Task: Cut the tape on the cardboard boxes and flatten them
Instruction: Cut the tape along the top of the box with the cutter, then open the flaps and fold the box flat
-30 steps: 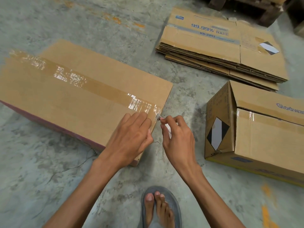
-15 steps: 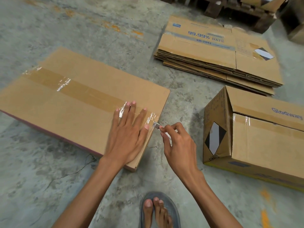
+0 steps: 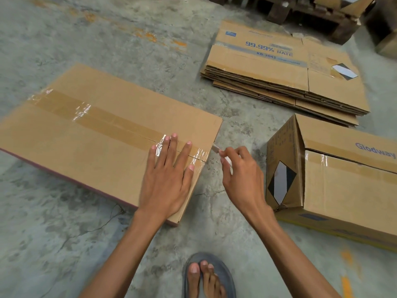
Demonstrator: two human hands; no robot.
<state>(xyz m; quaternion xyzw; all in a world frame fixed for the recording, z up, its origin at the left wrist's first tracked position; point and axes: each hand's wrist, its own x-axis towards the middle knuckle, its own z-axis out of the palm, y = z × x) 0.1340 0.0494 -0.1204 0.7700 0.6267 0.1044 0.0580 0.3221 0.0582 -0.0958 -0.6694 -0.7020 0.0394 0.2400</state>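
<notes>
Our left hand point(image 3: 166, 179) lies flat on the brown cardboard box point(image 3: 96, 147) on the grey floor point(image 3: 64, 233), our right hand point(image 3: 240, 175) pinches a small white cutter point(image 3: 216, 148) at its edge, so we should slice slowly along the shiny clear tape point(image 3: 120, 123), never toward the flat hand.

There is one view only, from a camera on the person's head. It faces forward and steeply down at the concrete floor point(image 3: 64, 222), quite near. Both forearms point(image 3: 120, 254) show at the bottom edge; the left hand point(image 3: 166, 181), flat on a box point(image 3: 86, 134), and the right hand point(image 3: 240, 175), pinching a small cutter point(image 3: 216, 148), lie near the centre.
</notes>
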